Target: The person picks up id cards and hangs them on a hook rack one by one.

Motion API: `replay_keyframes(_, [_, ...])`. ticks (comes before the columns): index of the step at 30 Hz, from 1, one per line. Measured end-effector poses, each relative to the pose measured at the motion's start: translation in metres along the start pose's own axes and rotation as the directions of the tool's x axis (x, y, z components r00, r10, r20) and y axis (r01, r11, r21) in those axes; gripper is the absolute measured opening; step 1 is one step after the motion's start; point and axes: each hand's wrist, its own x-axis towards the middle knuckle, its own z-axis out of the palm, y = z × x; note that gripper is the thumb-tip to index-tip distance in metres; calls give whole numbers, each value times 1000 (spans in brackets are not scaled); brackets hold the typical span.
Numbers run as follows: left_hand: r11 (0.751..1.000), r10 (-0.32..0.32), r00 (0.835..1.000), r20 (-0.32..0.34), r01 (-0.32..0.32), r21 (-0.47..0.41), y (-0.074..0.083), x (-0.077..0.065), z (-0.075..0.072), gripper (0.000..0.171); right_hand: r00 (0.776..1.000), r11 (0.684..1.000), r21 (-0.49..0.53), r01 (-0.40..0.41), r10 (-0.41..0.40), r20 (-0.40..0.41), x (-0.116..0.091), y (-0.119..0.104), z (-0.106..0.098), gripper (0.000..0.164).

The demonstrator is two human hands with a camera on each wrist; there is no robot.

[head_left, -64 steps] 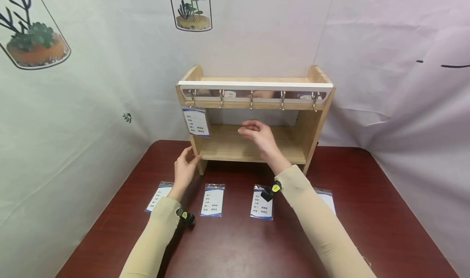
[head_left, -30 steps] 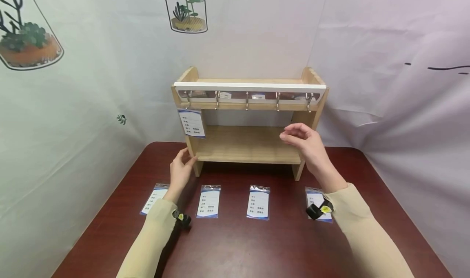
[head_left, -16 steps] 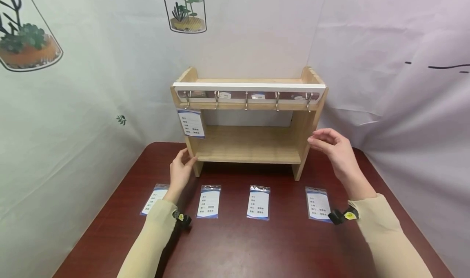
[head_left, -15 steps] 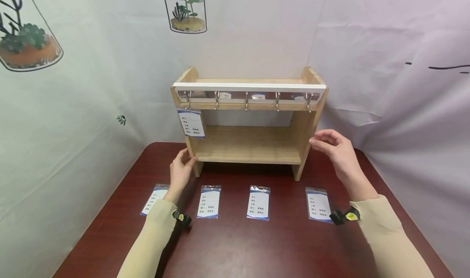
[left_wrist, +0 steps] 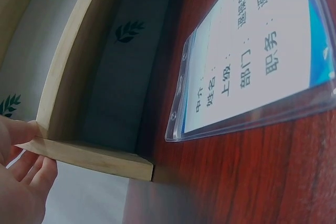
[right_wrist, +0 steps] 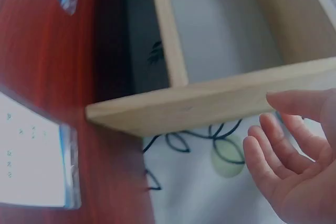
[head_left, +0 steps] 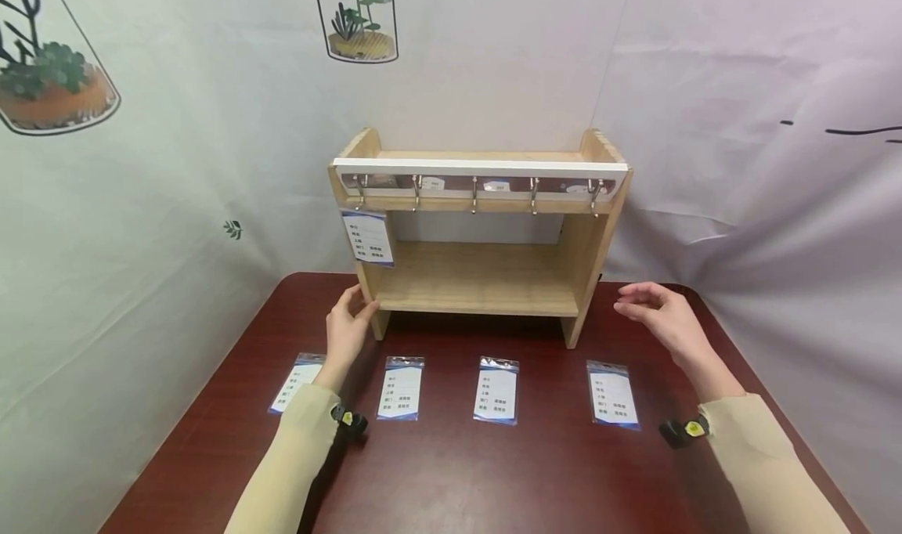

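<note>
A small wooden shelf (head_left: 479, 276) stands on the table, with a row of metal hooks (head_left: 474, 194) along its white top rail. One card in a clear badge holder (head_left: 368, 238) hangs at the leftmost hook. My left hand (head_left: 347, 326) pinches the shelf's left side panel low down, thumb in front and fingers behind; the left wrist view shows this grip on the wooden edge (left_wrist: 100, 160). To the right of the shelf, my right hand (head_left: 662, 319) is in the air with loosely bent fingers and holds nothing. The right wrist view shows it beside the right side panel (right_wrist: 210, 106).
Several more badge holders lie in a row on the dark red table (head_left: 451, 479): one badge holder (head_left: 296, 381) partly behind the left forearm, others (head_left: 402, 389) in front of the shelf, and one (head_left: 611, 395) near the right wrist. Pale printed cloth (head_left: 493, 64) surrounds the table.
My right hand has moved from in front of the shelf's middle out to the right, past its side panel, and lower. The left hand stays on the left panel.
</note>
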Motion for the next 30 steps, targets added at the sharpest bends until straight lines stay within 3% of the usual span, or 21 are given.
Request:
replay_keyframes(9, [1000,-2,1000,6,2,3,-3,1,2,44,997,988,-156,-9,21,72,-7,32,2,38])
replay_keyframes(19, [999,7,1000,-2,-7,35,-1,-1,0,42,981,939,-342,-31,95,170,-15,65,3,41])
replay_keyframes(30, [1000,11,1000,-6,-11,26,-3,2,1,41,945,923,-382,-55,172,278,-22,89,-2,47])
